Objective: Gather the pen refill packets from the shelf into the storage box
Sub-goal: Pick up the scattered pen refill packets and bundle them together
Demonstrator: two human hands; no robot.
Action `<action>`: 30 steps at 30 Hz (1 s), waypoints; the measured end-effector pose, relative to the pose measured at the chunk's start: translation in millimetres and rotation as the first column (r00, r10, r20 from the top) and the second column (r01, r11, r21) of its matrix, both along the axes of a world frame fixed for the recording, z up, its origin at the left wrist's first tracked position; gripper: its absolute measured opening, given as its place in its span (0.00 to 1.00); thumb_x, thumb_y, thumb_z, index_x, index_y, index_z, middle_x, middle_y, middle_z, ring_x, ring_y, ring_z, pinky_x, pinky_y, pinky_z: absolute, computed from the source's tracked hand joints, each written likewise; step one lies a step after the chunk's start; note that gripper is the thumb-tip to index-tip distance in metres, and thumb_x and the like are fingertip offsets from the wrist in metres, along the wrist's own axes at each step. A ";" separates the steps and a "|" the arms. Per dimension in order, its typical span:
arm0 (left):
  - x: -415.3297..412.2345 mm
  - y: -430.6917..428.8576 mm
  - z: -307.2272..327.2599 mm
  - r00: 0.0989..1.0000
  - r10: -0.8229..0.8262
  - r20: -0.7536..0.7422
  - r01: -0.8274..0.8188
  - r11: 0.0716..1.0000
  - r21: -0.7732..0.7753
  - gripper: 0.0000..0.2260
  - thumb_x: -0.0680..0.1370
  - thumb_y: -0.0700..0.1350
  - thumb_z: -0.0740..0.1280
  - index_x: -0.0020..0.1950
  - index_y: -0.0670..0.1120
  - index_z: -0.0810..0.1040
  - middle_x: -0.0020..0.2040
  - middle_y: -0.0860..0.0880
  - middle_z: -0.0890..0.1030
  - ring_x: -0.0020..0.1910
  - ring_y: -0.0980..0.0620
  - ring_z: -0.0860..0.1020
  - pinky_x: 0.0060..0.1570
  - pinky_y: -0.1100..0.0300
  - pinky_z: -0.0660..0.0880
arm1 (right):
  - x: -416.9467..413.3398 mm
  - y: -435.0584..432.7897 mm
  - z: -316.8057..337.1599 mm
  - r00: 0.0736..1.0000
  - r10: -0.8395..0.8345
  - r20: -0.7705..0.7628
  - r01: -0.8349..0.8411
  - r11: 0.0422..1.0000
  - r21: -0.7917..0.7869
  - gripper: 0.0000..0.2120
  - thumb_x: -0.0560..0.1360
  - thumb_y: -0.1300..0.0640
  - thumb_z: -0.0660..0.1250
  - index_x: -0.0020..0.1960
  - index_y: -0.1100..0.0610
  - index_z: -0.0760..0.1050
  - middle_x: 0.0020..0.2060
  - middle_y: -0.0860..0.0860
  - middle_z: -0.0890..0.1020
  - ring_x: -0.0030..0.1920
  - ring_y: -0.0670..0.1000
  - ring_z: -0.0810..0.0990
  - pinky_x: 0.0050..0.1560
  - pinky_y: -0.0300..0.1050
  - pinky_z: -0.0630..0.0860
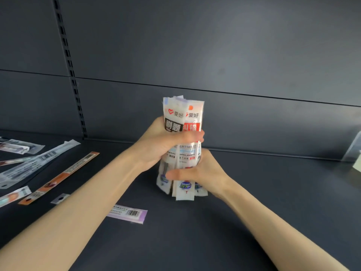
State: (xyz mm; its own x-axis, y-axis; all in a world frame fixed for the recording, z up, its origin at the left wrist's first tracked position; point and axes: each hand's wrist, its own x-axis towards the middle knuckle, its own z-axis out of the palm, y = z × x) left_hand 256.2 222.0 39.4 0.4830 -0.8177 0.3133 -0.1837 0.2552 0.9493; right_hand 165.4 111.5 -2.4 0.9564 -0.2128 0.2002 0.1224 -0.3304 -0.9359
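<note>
- Your left hand point(160, 145) grips the bundle of refill packets point(183, 118) around its middle; the fingers are curled round it and the thumb lies across the printed front
- Your right hand point(203, 173) grips the same bundle just below the left hand; its thumb also crosses the front, and the two hands sit close together, one above the other
- The bundle stands upright between your hands, over the middle of the dark shelf point(273, 192); the tops of the packets fan out a little above your left hand and the bottom ends splay below your right; whether those ends touch the shelf cannot be told
- A purple packet point(129, 213) with a barcode lies flat on the shelf near you, partly hidden under your left forearm
- An orange packet point(62, 177) lies at a slant to the left, apart from the bundle; beside it, further left, long clear packets point(29, 165) overlap one another; more lie at the far left edge, blurred
- A small grey tab point(60, 198) with a dark hole lies just beside the near end of the orange packet
- Behind the shelf rises a dark back panel point(214, 45) with a slotted upright point(68, 55) on the left
- At the right edge a pale translucent object point(354, 151) shows only in part; what it is cannot be told
</note>
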 end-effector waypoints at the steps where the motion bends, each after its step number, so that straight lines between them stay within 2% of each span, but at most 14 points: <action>1: -0.7 -3.4 -3.1 0.996 0.089 0.014 -0.089 0.996 0.018 0.16 0.65 0.40 0.77 0.51 0.44 0.82 0.48 0.43 0.85 0.48 0.47 0.84 0.48 0.53 0.80 | 1.2 0.7 -2.3 1.000 -0.006 0.007 0.006 1.000 -0.010 0.22 0.64 0.67 0.77 0.56 0.57 0.78 0.46 0.50 0.85 0.48 0.47 0.85 0.48 0.41 0.80; 4: -5.0 -11.9 -15.8 0.981 0.182 -0.069 -0.182 0.983 0.005 0.14 0.71 0.40 0.73 0.56 0.43 0.80 0.50 0.42 0.85 0.48 0.48 0.84 0.49 0.51 0.81 | 2.5 0.5 -10.2 0.996 -0.077 0.051 0.075 0.996 0.052 0.29 0.63 0.69 0.78 0.61 0.59 0.72 0.49 0.51 0.84 0.49 0.47 0.84 0.49 0.41 0.80; 6: -5.5 -13.2 -19.5 0.981 0.177 -0.075 -0.178 0.984 0.002 0.17 0.70 0.44 0.73 0.58 0.46 0.79 0.52 0.45 0.84 0.50 0.50 0.84 0.50 0.52 0.80 | 2.3 1.8 -9.6 0.996 -0.090 0.013 0.090 0.995 0.032 0.25 0.64 0.67 0.77 0.58 0.58 0.75 0.47 0.50 0.85 0.47 0.46 0.85 0.48 0.39 0.80; 9: -2.8 -12.0 -14.6 0.990 0.142 -0.016 -0.141 0.989 0.044 0.19 0.63 0.44 0.78 0.53 0.49 0.80 0.49 0.46 0.85 0.49 0.50 0.84 0.50 0.51 0.80 | 2.2 3.0 -5.6 0.995 -0.090 -0.038 0.088 0.995 -0.045 0.17 0.66 0.63 0.77 0.54 0.57 0.79 0.44 0.48 0.85 0.44 0.44 0.85 0.46 0.38 0.80; 13: -5.3 -9.9 -7.9 0.998 0.055 -0.044 -0.057 0.997 -0.048 0.14 0.69 0.45 0.73 0.54 0.47 0.80 0.51 0.46 0.85 0.52 0.50 0.83 0.50 0.54 0.80 | 2.4 3.1 0.4 0.996 -0.080 0.047 0.081 0.997 -0.010 0.17 0.65 0.67 0.76 0.52 0.56 0.78 0.42 0.46 0.84 0.44 0.43 0.84 0.44 0.36 0.80; 15: -7.9 -11.3 -13.3 0.999 0.040 0.017 -0.041 0.999 0.018 0.11 0.72 0.49 0.69 0.53 0.49 0.81 0.51 0.48 0.85 0.53 0.51 0.83 0.52 0.54 0.79 | 3.0 2.6 -2.6 0.999 -0.051 0.011 0.051 0.999 -0.013 0.17 0.65 0.68 0.75 0.52 0.57 0.78 0.44 0.50 0.85 0.45 0.46 0.84 0.46 0.39 0.80; 18: -6.6 -13.1 -20.4 0.997 0.046 0.055 -0.052 0.993 0.107 0.06 0.72 0.52 0.71 0.47 0.56 0.82 0.49 0.46 0.86 0.51 0.50 0.83 0.55 0.50 0.77 | 5.3 2.6 -8.7 0.998 -0.056 -0.019 0.056 0.998 -0.010 0.18 0.65 0.67 0.75 0.53 0.57 0.78 0.48 0.54 0.84 0.49 0.51 0.84 0.53 0.50 0.81; 21: -4.8 -11.0 -15.8 0.996 0.062 0.060 -0.069 0.991 0.116 0.10 0.70 0.55 0.69 0.50 0.56 0.80 0.50 0.47 0.85 0.51 0.51 0.83 0.56 0.51 0.77 | 7.6 5.3 -7.8 0.998 -0.056 -0.008 0.056 0.996 0.066 0.18 0.64 0.65 0.75 0.52 0.55 0.79 0.48 0.54 0.85 0.49 0.53 0.84 0.55 0.55 0.80; 24: -0.4 0.4 -4.6 0.987 0.019 0.159 -0.043 0.988 0.151 0.13 0.71 0.56 0.67 0.53 0.54 0.79 0.50 0.49 0.85 0.51 0.53 0.83 0.53 0.54 0.78 | 9.7 13.4 -3.6 1.000 -0.014 0.007 0.013 0.992 0.128 0.15 0.65 0.65 0.72 0.50 0.55 0.80 0.46 0.55 0.85 0.49 0.55 0.84 0.55 0.56 0.79; 27: 13.4 24.3 5.6 0.975 -0.044 0.220 -0.010 0.972 0.236 0.14 0.70 0.55 0.67 0.54 0.56 0.78 0.50 0.58 0.85 0.52 0.60 0.82 0.48 0.67 0.78 | 13.3 26.9 1.0 0.998 0.055 -0.006 -0.053 0.982 0.183 0.12 0.66 0.65 0.70 0.49 0.58 0.79 0.42 0.56 0.85 0.46 0.56 0.84 0.53 0.56 0.80; 28: 21.8 36.6 6.9 0.971 -0.064 0.231 0.001 0.965 0.263 0.15 0.69 0.55 0.67 0.55 0.56 0.77 0.51 0.60 0.84 0.52 0.62 0.81 0.49 0.69 0.77 | 15.4 31.6 2.7 0.999 0.050 -0.011 -0.047 0.981 0.189 0.12 0.66 0.64 0.70 0.50 0.58 0.78 0.40 0.56 0.84 0.44 0.56 0.84 0.51 0.55 0.80; 30: 41.9 67.0 2.1 0.957 -0.094 0.273 0.001 0.947 0.321 0.19 0.67 0.56 0.69 0.57 0.54 0.78 0.54 0.59 0.83 0.55 0.62 0.80 0.53 0.68 0.76 | 18.7 40.7 6.1 1.000 0.027 -0.010 -0.025 0.982 0.186 0.11 0.67 0.65 0.70 0.49 0.58 0.78 0.37 0.55 0.83 0.40 0.55 0.82 0.46 0.51 0.79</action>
State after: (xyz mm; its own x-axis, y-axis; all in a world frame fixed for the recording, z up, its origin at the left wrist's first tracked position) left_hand 298.1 289.0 41.5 0.3709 -0.9159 0.1532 -0.4497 -0.0328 0.8926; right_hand 184.1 152.2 3.8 0.9643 -0.2202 0.1472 0.1163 -0.1473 -0.9822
